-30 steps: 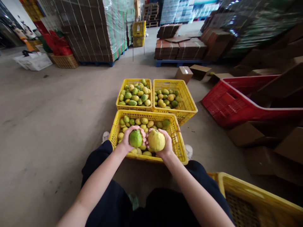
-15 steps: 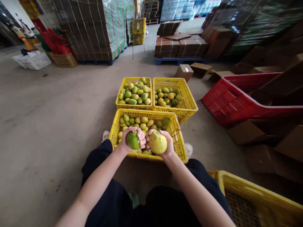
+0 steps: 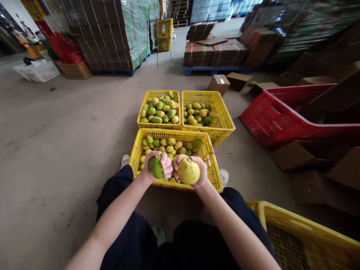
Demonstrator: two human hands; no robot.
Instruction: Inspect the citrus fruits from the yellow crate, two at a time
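Observation:
My left hand (image 3: 166, 165) is wrapped round a green papaya (image 3: 156, 167), with its fingers across the fruit's right side. In my right hand (image 3: 202, 173) is a larger, mostly yellow papaya (image 3: 189, 171), gripped from both sides. The two hands are side by side, their fingertips almost meeting, above the near yellow crate (image 3: 135, 153). Green and yellow papayas (image 3: 171, 141) lie in that crate, partly hidden by my hands.
Behind stand two more yellow crates, the left one (image 3: 140, 112) fuller than the right one (image 3: 225, 112). A red crate (image 3: 264, 123) and cardboard boxes (image 3: 295, 157) are at the right. Another yellow crate (image 3: 309, 228) sits by my right leg. Wrapped pallet stacks (image 3: 98, 33) stand behind.
Both fruits have been turned slightly in my hands, the green one shifting a little left and the yellow one a little right. Both remain held over the near crate.

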